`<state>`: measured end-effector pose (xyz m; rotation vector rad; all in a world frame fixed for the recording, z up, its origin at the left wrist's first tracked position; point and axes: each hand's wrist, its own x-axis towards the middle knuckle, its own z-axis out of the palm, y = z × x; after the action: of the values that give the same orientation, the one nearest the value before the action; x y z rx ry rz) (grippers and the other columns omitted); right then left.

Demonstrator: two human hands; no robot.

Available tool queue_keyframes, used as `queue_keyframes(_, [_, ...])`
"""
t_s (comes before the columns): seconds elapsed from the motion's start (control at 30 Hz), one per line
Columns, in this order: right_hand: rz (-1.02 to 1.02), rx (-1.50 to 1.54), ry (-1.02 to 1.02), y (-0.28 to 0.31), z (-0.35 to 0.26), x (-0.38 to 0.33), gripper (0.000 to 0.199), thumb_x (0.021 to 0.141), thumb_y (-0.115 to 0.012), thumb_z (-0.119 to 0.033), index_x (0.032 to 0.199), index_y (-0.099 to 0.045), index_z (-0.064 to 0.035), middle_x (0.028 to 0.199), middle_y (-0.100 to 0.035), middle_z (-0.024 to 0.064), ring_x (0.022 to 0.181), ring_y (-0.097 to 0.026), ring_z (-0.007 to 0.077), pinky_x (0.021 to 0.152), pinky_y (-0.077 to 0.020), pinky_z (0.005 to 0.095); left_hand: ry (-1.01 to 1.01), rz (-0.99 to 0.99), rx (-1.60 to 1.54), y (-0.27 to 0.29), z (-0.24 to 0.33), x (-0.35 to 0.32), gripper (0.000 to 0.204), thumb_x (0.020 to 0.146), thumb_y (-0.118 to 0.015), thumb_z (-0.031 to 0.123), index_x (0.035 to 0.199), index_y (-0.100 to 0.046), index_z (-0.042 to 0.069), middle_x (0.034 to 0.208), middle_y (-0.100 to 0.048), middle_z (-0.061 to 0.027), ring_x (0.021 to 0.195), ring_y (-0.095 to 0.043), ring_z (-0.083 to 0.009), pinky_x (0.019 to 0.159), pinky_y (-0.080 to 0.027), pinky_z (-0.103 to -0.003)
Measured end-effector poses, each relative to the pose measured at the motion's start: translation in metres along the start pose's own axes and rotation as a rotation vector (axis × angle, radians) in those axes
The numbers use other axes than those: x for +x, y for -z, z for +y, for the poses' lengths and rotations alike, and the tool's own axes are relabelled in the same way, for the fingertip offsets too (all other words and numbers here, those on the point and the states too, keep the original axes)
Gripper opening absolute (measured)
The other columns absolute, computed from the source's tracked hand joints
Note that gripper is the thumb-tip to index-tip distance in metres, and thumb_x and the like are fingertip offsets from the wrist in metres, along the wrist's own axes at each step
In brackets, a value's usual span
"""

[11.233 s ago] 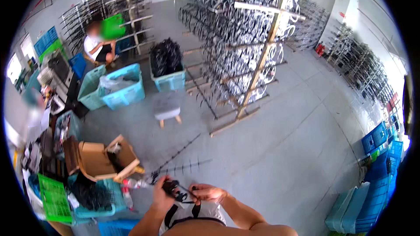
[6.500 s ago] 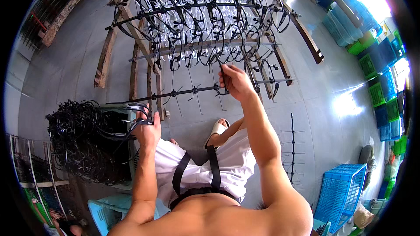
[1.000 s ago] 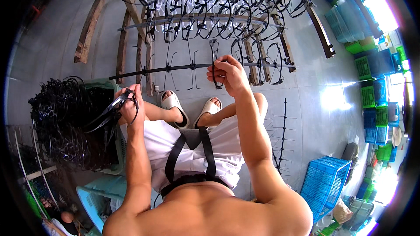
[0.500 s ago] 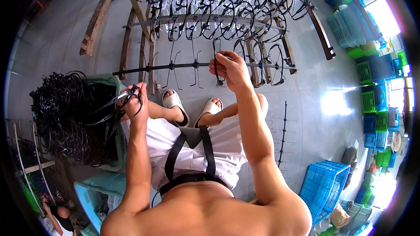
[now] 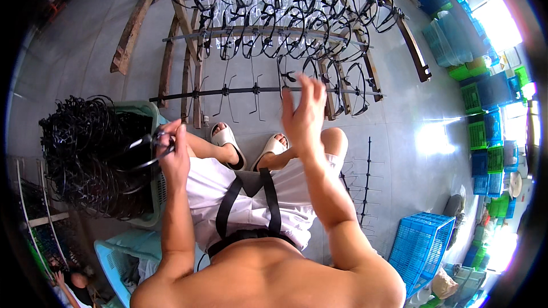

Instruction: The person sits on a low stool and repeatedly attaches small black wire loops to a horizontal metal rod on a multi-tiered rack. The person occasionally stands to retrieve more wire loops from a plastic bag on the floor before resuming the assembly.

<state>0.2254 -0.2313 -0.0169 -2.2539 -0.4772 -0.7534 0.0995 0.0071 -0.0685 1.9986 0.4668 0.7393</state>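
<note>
Black pieces (image 5: 148, 139) seemingly point lengthwise leftward from the left hand (image 5: 175, 153).

Black pieces (image 5: 149, 138) in the left hand (image 5: 174, 149), perhaps several, look blurred.

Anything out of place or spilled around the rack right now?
No spill is visible. One hooked rod appears to lie on the floor at right, odd because similar rods sit on the rack.

No txt, labels, brands, nos. or signs legible in view; any marks too small/blurred to read.
</note>
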Motion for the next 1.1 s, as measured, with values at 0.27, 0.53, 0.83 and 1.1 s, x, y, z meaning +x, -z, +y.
queue_keyframes(0.27, [-0.914, 0.962, -0.094, -0.015, -0.086, -0.067, 0.025, 0.084, -0.065, -0.019, 0.101, -0.059, -0.0017, 0.090, -0.052, 0.0102, 0.083, -0.051, 0.0234, 0.074, -0.0430, 0.0318, 0.453, -0.405, -0.976, 0.011, 0.051, -0.049, 0.059, 0.094, -0.035, 0.051, 0.129, -0.042, 0.004, 0.121, -0.048, -0.0100, 0.111, -0.046, -0.0196, 0.096, -0.037, -0.035])
queue_keyframes(0.53, [-0.587, 1.007, -0.056, -0.026, -0.067, -0.065, 0.014, 0.091, -0.055, -0.014, 0.096, -0.053, -0.0012, 0.100, -0.048, 0.0121, 0.095, -0.048, 0.0250, 0.088, -0.0396, 0.0354, 0.512, -0.447, -1.308, 0.018, 0.042, -0.037, 0.044, 0.091, -0.050, 0.024, 0.130, -0.043, 0.006, 0.123, -0.053, -0.0129, 0.120, -0.045, -0.0251, 0.102, -0.035, -0.038])
queue_keyframes(0.83, [-0.738, 1.653, -0.800, -0.001, -0.065, -0.049, 0.025, 0.097, -0.042, -0.023, 0.097, -0.048, 0.0013, 0.074, -0.052, 0.0060, 0.054, -0.056, 0.0153, 0.049, -0.0538, 0.0296, 0.443, -0.605, -0.975, 0.025, 0.042, -0.026, 0.038, 0.091, -0.049, 0.019, 0.126, -0.049, 0.004, 0.062, -0.046, 0.0025, 0.060, -0.044, -0.0074, 0.069, -0.043, -0.027])
queue_keyframes(1.1, [-1.165, 1.712, -1.059, 0.001, -0.050, -0.031, 0.043, 0.087, -0.061, -0.030, 0.112, -0.053, 0.0045, 0.094, -0.060, 0.0121, 0.066, -0.063, 0.0168, 0.043, -0.0529, 0.0248, 0.549, -0.433, -1.419, 0.022, 0.045, -0.024, 0.051, 0.095, -0.043, 0.028, 0.140, -0.030, 0.008, 0.125, -0.054, -0.0089, 0.066, -0.051, -0.0132, 0.069, -0.044, -0.029])
